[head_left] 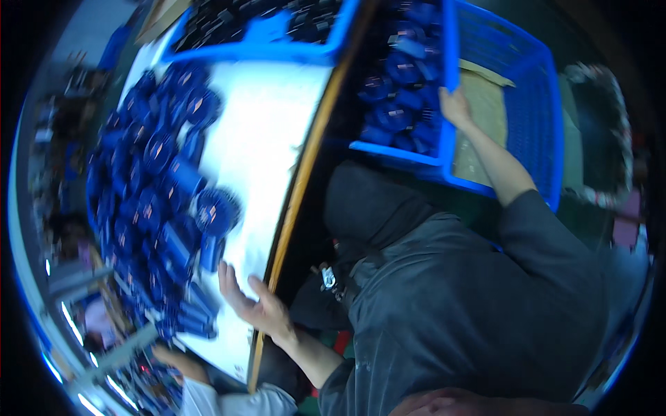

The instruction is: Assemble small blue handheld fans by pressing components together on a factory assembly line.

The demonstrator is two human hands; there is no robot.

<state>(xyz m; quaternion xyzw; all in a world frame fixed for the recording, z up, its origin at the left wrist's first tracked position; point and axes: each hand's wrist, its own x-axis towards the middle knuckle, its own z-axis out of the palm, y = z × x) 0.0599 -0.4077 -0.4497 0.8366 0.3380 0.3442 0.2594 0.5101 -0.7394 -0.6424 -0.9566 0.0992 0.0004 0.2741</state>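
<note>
My left hand point(258, 308) is over the near edge of the white table point(267, 139), its fingers spread and nothing in them. Just beyond its fingertips lies a big heap of dark blue plastic parts point(149, 208), many with a round, ribbed end. To the right, my right hand point(456, 108) has its fingers closed over the rim of a blue plastic crate point(534, 104). A flat tan sheet point(482, 114) lies in that crate. Beside it, a second blue crate point(395, 151) holds more of the blue parts point(399, 114).
A blue tray point(243, 52) of small black pieces stands at the table's far end. Wooden edging point(300, 187) runs along the table's side. At the lower left, another person's hand point(182, 362) and pale sleeve are close to the table corner. Background things are blurred.
</note>
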